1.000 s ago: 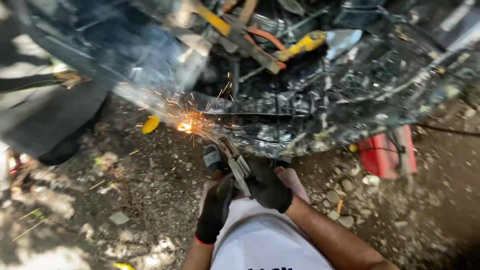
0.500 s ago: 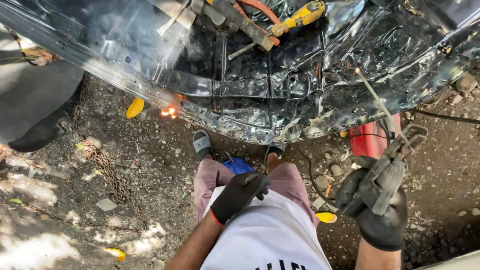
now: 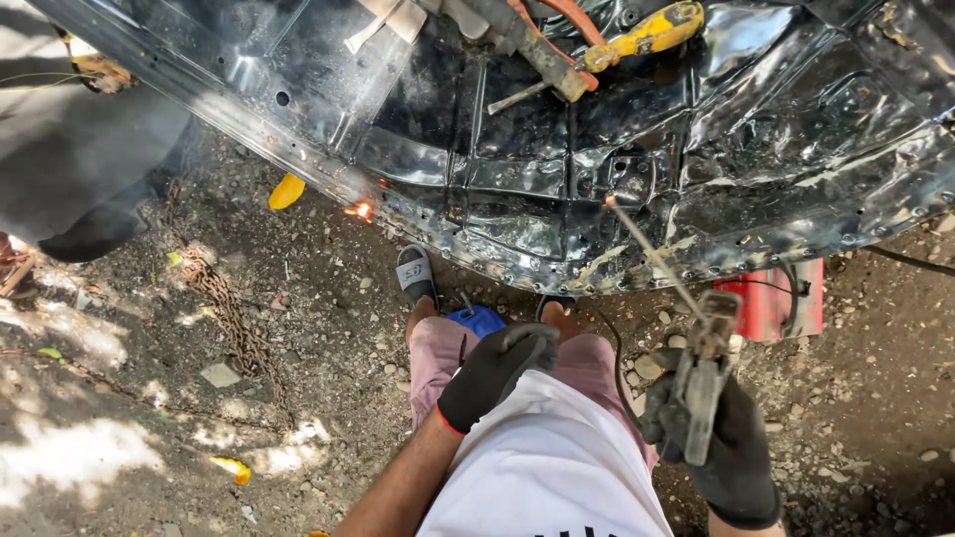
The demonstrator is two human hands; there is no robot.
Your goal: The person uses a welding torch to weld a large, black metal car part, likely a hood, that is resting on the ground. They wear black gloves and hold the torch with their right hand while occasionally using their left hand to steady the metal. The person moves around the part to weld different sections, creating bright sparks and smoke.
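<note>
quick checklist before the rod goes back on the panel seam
1. Right hand grips the electrode holder: ok.
2. Rod seated in the holder, tip raised off the sheet metal panel: ok.
3. Left hand gloved and away from the rod: ok.
4. Glowing spot on the panel edge has cooled: not ok.
5. Sandalled foot clear of the panel edge: not ok.
6. Face protection worn: cannot tell.
</note>
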